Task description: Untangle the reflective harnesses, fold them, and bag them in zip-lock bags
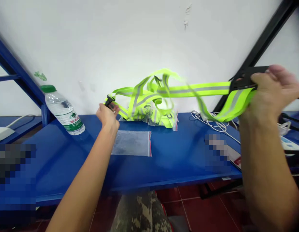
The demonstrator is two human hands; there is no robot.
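A neon-yellow reflective strap harness (149, 93) with grey stripes is stretched in the air between my hands above the blue table (175, 161). My left hand (107, 114) is closed on its left end, at a black buckle. My right hand (272, 91), raised close to the camera, grips the right end with a black buckle and folded strap. Part of the strap is smeared by motion. An empty clear zip bag (132, 143) lies flat on the table below my left hand. Behind it sit bagged yellow straps (161, 119).
A tilted-looking water bottle (63, 111) with a green cap stands at the left. White cables (212, 124) lie at the right rear, next to a white device (288, 143). A black frame post (257, 48) rises at the right, a blue one (16, 72) at the left. Blurred patches hide two areas.
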